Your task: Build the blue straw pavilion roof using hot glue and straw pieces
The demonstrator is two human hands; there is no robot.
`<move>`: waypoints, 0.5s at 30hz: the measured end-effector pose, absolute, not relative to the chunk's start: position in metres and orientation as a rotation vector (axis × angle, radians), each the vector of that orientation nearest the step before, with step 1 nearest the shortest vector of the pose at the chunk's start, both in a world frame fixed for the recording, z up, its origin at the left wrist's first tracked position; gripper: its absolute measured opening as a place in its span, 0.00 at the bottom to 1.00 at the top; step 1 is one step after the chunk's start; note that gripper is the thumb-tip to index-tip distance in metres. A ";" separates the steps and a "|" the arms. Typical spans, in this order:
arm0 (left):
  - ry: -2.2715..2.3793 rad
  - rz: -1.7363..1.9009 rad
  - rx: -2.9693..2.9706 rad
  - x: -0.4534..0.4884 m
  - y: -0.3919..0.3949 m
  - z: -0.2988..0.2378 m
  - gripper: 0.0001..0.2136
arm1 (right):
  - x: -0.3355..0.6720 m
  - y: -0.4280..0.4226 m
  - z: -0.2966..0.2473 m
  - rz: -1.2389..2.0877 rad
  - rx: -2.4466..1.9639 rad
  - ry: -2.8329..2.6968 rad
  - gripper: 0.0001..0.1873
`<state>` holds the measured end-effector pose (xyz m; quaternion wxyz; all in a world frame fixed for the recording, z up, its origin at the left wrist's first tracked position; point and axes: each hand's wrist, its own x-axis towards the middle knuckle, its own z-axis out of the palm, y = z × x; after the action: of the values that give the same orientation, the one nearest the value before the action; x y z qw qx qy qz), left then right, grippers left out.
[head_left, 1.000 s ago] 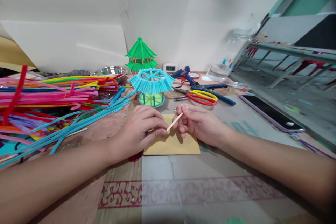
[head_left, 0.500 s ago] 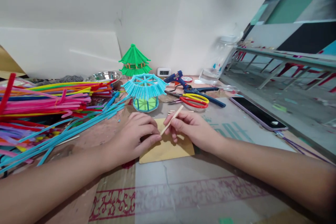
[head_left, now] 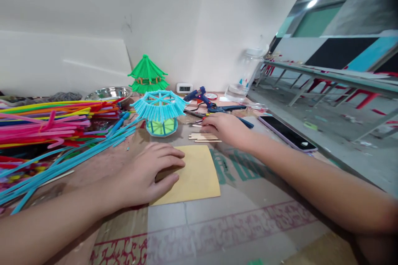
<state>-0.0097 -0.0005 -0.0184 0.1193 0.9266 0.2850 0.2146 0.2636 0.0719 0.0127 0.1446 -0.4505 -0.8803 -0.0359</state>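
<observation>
My left hand [head_left: 155, 172] lies palm down on the left part of a yellow sheet [head_left: 199, 174], its fingers loosely spread and nothing in them. Farther out, my right hand [head_left: 228, 130] reaches over a small pile of thin wooden sticks [head_left: 205, 137], with its fingers bent and close together. What those fingertips hold, if anything, is hidden. Scissors lie mostly covered behind that hand. Beyond the sheet stands a small round pavilion model [head_left: 160, 109] with a light blue pipe-cleaner roof. Behind it is a green tiered-roof model [head_left: 147, 74].
Colourful pipe cleaners [head_left: 46, 120] cover the left side. A metal bowl [head_left: 108, 93], a digital clock [head_left: 184, 87], a blue glue gun [head_left: 200, 96] and a clear water jug [head_left: 244, 74] stand along the back. A phone [head_left: 287, 133] lies near the table's right edge.
My right hand has moved away from the sheet to the stick pile; the wooden stick it held over the sheet no longer shows there. My left hand has opened slightly. The view has shifted right.
</observation>
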 end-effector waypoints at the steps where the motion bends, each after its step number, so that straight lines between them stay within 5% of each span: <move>1: 0.835 0.620 2.708 -0.010 0.000 -0.019 0.12 | 0.264 0.073 0.008 -0.132 -1.270 -2.531 0.12; 10: 0.861 0.597 2.696 -0.010 0.001 -0.021 0.12 | 0.261 0.079 -0.012 -0.174 -0.943 -2.452 0.15; 15: 0.855 0.585 2.698 -0.012 0.001 -0.022 0.12 | 0.265 0.072 0.018 -0.043 -1.152 -2.507 0.09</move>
<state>-0.0116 0.0008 -0.0216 0.1254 0.9262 0.2934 0.2009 0.2646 0.0723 0.0182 0.1900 -0.4100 -0.8919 -0.0151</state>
